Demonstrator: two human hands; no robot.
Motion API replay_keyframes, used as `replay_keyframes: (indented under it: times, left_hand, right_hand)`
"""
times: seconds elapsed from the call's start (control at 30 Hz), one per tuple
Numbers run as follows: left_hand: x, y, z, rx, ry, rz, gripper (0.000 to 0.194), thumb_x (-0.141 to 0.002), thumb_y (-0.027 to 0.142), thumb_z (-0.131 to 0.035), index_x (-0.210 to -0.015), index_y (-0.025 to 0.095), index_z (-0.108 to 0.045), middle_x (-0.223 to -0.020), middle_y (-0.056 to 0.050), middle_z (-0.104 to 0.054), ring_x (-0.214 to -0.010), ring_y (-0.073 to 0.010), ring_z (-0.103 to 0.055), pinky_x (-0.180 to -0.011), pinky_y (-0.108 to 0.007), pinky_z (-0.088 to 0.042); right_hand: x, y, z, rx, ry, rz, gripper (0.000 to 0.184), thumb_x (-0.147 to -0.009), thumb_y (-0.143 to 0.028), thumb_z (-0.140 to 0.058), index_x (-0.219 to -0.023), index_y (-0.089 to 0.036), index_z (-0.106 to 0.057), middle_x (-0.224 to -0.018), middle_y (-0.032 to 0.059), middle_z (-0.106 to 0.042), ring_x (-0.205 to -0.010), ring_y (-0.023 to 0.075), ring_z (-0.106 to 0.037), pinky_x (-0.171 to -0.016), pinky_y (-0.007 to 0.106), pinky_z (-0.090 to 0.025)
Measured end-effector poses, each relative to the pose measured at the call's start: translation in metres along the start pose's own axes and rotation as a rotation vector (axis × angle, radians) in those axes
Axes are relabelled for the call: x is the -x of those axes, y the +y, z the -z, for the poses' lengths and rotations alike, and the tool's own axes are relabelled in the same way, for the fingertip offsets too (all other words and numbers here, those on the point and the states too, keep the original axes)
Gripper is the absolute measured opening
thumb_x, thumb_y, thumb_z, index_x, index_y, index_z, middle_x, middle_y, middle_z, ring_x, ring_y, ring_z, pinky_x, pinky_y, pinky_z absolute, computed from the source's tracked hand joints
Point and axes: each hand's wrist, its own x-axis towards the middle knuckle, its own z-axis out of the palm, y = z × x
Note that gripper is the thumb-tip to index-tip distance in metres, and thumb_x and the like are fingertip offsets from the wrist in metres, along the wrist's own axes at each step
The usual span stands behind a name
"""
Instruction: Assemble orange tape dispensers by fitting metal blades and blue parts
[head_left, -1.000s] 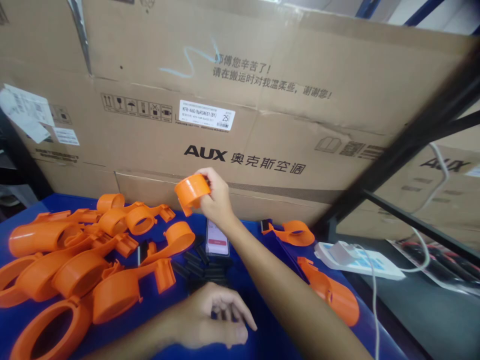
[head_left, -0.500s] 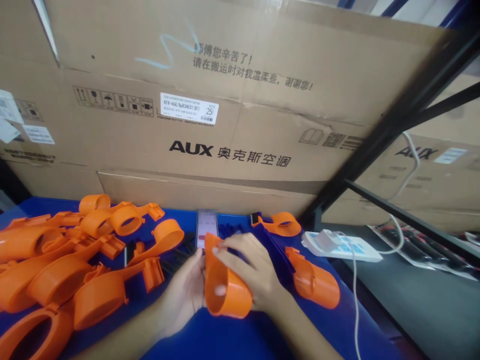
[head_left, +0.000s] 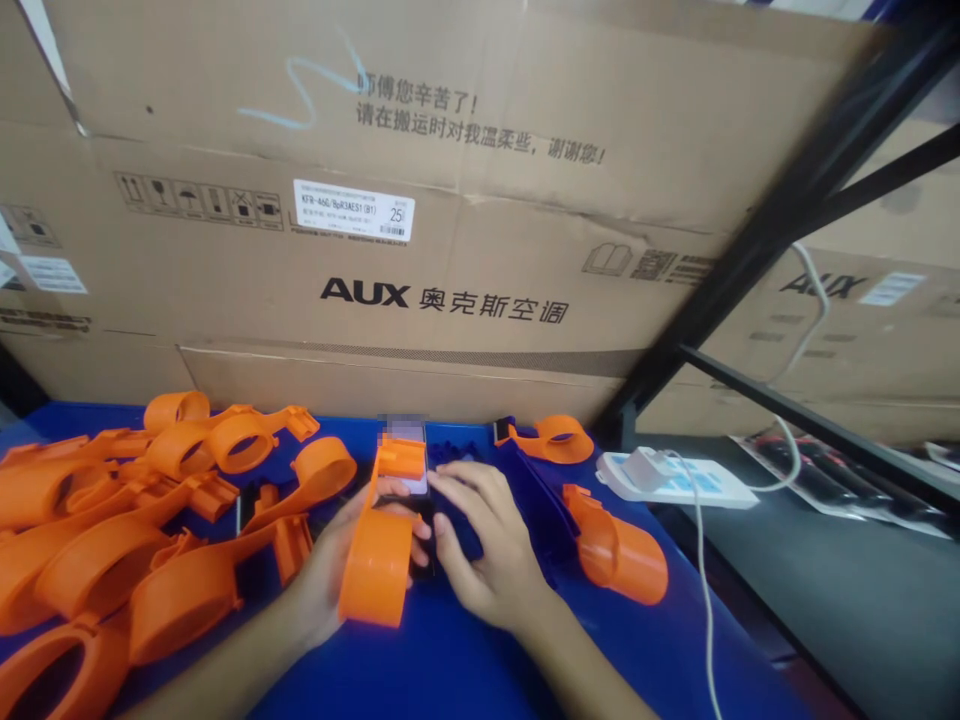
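Note:
My left hand is closed around an orange plastic ring-ended part, its curved band toward me and its clip end pointing away. My right hand is just to the right, thumb and fingers apart, holding nothing. Behind the orange part stands a phone with a lit screen, partly covered by the part and my left fingers. Small dark blue pieces lie beyond my right fingertips. A dark blue tray-like piece lies beside my right hand, partly hidden by it.
Many similar orange parts are heaped at the left of the blue surface. Two more orange parts lie right. Beyond them are a white power strip with a cable and a black rack post. Large cardboard boxes stand behind.
The orange part has moved left and turned, its clip end now showing. My right hand has let go of it and opened; my left hand keeps hold. The camera view has shifted slightly.

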Motion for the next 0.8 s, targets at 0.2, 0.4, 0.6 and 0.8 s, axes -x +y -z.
replay_keyframes:
  times: [0.2,0.4,0.6,0.8]
  left_hand:
    - [0.003,0.011,-0.005,0.072,-0.019,-0.122,0.028,-0.098,0.043,-0.052,-0.107,0.019,-0.061,-0.098,-0.012,-0.076,-0.081,-0.0276,-0.075,-0.078,-0.040,-0.059]
    - [0.001,0.018,0.008,0.166,-0.121,-0.084,0.046,-0.095,0.064,-0.051,-0.091,0.019,-0.058,-0.096,-0.014,-0.077,-0.085,-0.0297,-0.076,-0.075,-0.038,-0.060]
    - [0.000,0.017,0.017,0.126,-0.122,-0.093,0.023,-0.094,0.045,-0.056,-0.095,0.022,-0.056,-0.096,-0.012,-0.076,-0.077,-0.0268,-0.076,-0.068,-0.035,-0.059]
    - [-0.003,0.022,0.010,0.136,-0.205,-0.163,0.029,-0.088,0.045,-0.058,-0.101,0.019,-0.059,-0.095,-0.010,-0.070,-0.080,-0.0291,-0.073,-0.072,-0.039,-0.057]
  right_hand:
    - [-0.005,0.017,0.000,-0.015,0.019,-0.159,0.025,-0.098,-0.019,-0.054,-0.120,-0.025,-0.066,-0.117,0.0108,-0.066,-0.112,0.0275,-0.063,-0.097,0.049,-0.052]
    - [-0.007,0.017,0.005,0.003,-0.277,-0.132,0.018,-0.099,-0.025,-0.057,-0.114,-0.024,-0.067,-0.113,0.0097,-0.066,-0.108,0.0268,-0.059,-0.096,0.047,-0.046]
    - [-0.004,0.010,0.011,0.024,-0.667,-0.090,0.039,-0.079,-0.041,-0.082,-0.110,-0.023,-0.067,-0.113,0.0080,-0.055,-0.103,0.0270,-0.050,-0.094,0.045,-0.042]
    - [-0.002,-0.001,-0.002,-0.036,-0.763,0.053,0.006,-0.091,-0.028,-0.068,-0.091,-0.023,-0.072,-0.113,0.0069,-0.051,-0.107,0.0255,-0.046,-0.091,0.040,-0.038]
